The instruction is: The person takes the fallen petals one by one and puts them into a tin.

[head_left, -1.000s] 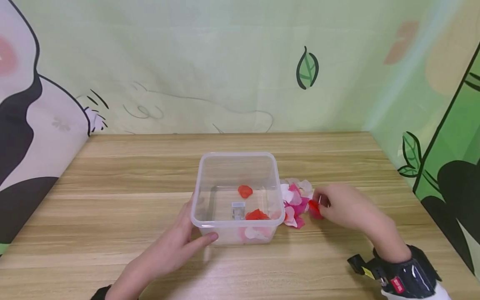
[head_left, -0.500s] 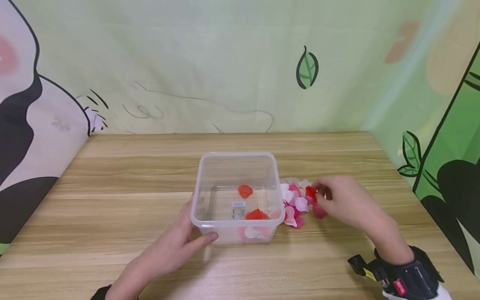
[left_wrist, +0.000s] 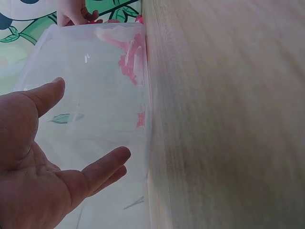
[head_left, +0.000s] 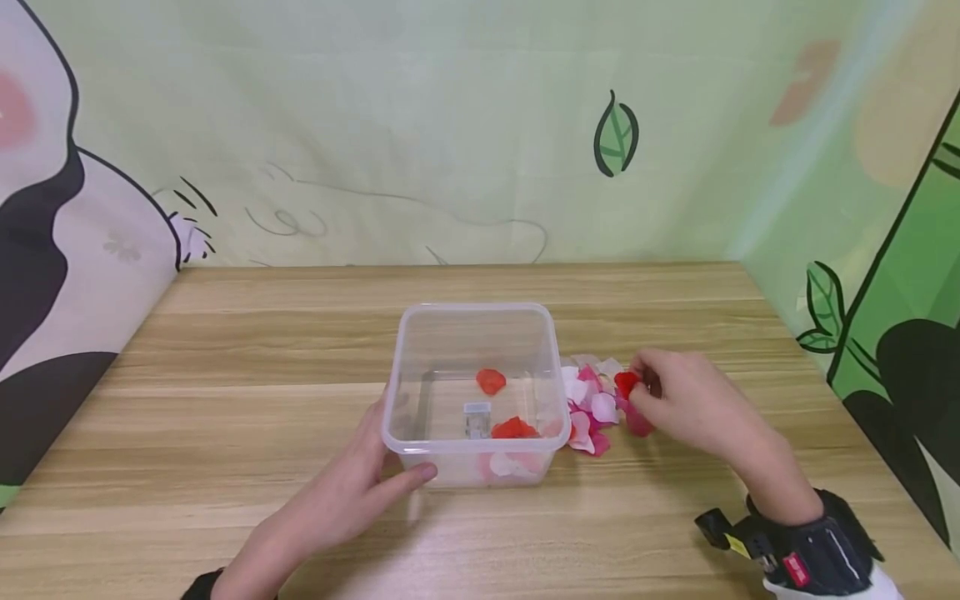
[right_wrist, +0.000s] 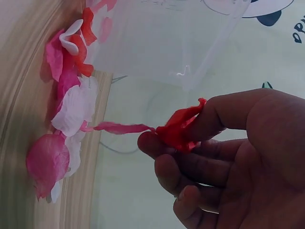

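My right hand (head_left: 682, 400) pinches a red petal (right_wrist: 178, 129) between thumb and index finger. A thin pink petal (right_wrist: 124, 128) trails from the same fingertips. Below and to the left of it in the head view lies a pile of white, pink and magenta petals (head_left: 602, 408). My left hand (head_left: 352, 483) rests against the left side of a clear plastic box (head_left: 475, 309), thumb at its front corner and the other fingers partly hidden along the side. In the left wrist view the thumb and fingers (left_wrist: 107, 167) are spread and mostly straight.
Inside the box are a red petal (head_left: 491, 382) and another red petal (head_left: 514, 428), with pale pink ones showing through the front wall. A wooden table (head_left: 285, 333) carries everything. Behind it hangs a cartoon-printed backdrop (head_left: 375, 125).
My right hand has moved slightly up and away from me, lifting the red petal from the pile's near right edge. A pink petal now shows below it. My left hand and the box have not moved.
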`<state>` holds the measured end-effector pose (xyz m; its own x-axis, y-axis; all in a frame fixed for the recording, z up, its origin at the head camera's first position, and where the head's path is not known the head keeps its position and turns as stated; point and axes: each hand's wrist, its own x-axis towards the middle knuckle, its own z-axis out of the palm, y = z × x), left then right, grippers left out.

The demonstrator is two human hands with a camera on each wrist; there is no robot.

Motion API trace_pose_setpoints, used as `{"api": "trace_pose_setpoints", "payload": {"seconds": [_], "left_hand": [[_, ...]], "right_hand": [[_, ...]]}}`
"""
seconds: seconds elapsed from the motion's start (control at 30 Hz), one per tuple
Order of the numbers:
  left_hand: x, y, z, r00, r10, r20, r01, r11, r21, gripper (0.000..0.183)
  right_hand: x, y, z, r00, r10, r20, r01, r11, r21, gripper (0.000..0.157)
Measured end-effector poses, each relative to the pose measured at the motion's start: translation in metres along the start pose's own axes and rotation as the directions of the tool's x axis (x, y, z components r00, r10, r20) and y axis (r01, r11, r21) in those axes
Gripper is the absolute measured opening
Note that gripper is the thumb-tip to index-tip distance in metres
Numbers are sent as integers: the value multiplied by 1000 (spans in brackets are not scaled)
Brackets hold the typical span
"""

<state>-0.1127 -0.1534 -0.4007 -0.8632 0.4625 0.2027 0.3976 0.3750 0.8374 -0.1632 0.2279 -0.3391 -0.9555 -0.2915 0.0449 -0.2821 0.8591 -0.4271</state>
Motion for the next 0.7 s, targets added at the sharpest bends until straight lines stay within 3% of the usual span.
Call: {"api": "trace_pose_setpoints", "payload": {"seconds": [0.23,0.7], "left_hand": [[0,1,0,1000,2,0,-2,1000,-11,106],[2,0,0,1000,13,-4,-13,1000,-12,109]], "right_hand": [[0,2,0,1000,8,-8,-8,1000,-1,6],[4,5,1,1000,-24,-17,24,1000,17,16]]}}
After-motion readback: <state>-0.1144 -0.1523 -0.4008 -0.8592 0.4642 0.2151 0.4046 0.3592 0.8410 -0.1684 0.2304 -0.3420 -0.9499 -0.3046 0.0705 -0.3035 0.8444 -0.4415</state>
